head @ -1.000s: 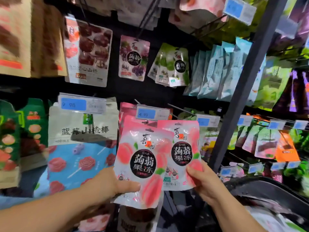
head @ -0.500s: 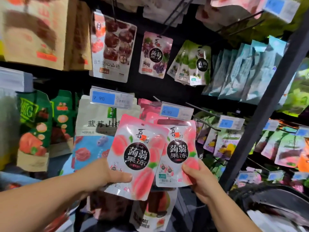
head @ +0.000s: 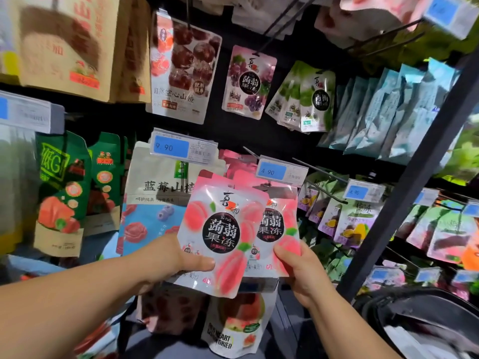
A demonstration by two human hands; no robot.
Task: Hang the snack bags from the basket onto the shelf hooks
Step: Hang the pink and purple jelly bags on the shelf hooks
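I hold two pink peach-print snack bags in front of the shelf. My left hand point(head: 168, 257) pinches the front peach bag point(head: 220, 237) at its lower left, thumb on its face. My right hand point(head: 298, 268) grips the rear peach bag point(head: 277, 229) at its lower right corner. The front bag overlaps the rear one. Both tops sit just below the 4.90 price tag point(head: 281, 172) on a shelf hook, where more pink bags point(head: 233, 158) hang behind. The dark basket point(head: 414, 317) is at the lower right.
Hanging bags fill the shelf: a blueberry-hawthorn bag point(head: 155, 198) to the left, green bags point(head: 62, 193) further left, grape and green-plum bags above. A bare hook point(head: 318, 168) juts out right of the 4.90 tag. A dark upright post point(head: 414, 182) runs diagonally at the right.
The view has shifted so the shelf sits further right and higher. The two bags have drawn closer together, the front one overlapping the rear more, and have risen slightly toward the 4.90 tag.
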